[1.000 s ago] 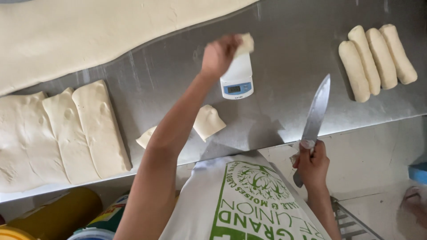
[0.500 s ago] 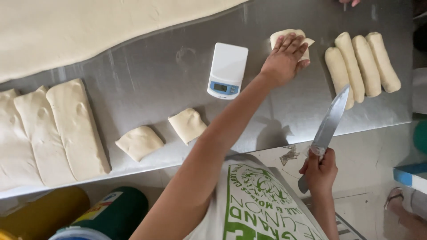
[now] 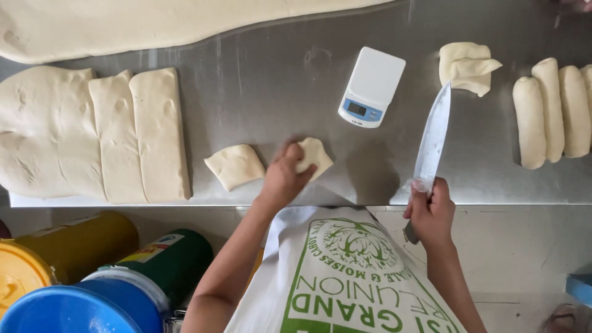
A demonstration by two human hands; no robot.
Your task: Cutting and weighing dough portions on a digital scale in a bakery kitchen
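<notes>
1. Left hand (image 3: 285,176) rests on a small dough piece (image 3: 313,155) on the steel table (image 3: 271,92), fingers curled over its near edge; grasp looks started, piece not lifted off the surface
2. Right hand (image 3: 430,213) is clenched around the handle of a long knife (image 3: 431,139); blade points away from the body, tip near a folded dough lump (image 3: 467,66), apart from it
3. A second small dough piece (image 3: 234,166) lies just beside the left hand, not touched
4. White kitchen scale (image 3: 372,86) sits between the small pieces and the folded lump; platform bare
5. Three cut dough slabs (image 3: 117,132) lie side by side at the left, touching; a large rolled sheet (image 3: 154,21) runs along the far edge
6. Shaped dough rolls (image 3: 552,111) are lined up at the far right, touching one another
7. Judgement: the step in hand appears to be picking up the small piece. To do it well, slide fingertips under the edge rather than pinching from the top, so the soft dough does not stretch or tear
8. Judgement: keep the blade flat and pointed away while the left hand works; blade and left hand are well apart now
9. Below the table edge: yellow, green and blue-lidded containers (image 3: 92,277); none in contact with either hand
</notes>
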